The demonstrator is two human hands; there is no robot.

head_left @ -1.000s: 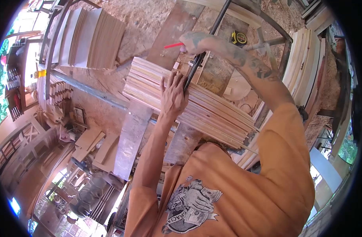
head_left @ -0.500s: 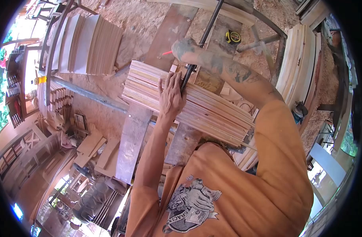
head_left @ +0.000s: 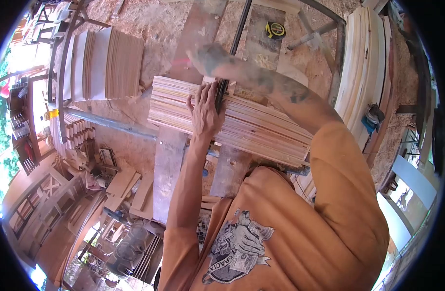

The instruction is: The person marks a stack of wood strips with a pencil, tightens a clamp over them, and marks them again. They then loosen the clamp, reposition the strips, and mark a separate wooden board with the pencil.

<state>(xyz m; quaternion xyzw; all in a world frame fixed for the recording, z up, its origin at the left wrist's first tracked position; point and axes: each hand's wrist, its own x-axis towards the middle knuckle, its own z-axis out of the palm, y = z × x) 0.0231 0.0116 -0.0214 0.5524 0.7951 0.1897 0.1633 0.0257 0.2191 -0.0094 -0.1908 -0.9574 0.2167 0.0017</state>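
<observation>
A bundle of thin wooden slats [head_left: 261,128] lies side by side across two planks. My left hand [head_left: 204,112] presses flat on the slats, its fingers against a long dark metal straightedge [head_left: 231,46] laid across them. My right hand [head_left: 207,56], blurred by motion, is at the far edge of the bundle beside the straightedge and grips a red pencil [head_left: 182,61] whose tip sticks out to the left.
A yellow tape measure [head_left: 275,30] rests on the far plank. Stacked boards [head_left: 106,63] stand at left, long pale boards [head_left: 362,72] lean at right. Sawdust covers the ground. Wood offcuts [head_left: 125,186] and clutter lie at lower left.
My right hand with the pencil has moved along the straightedge toward the bundle's far edge. My left hand stays pressed on the slats. The view has shifted a little.
</observation>
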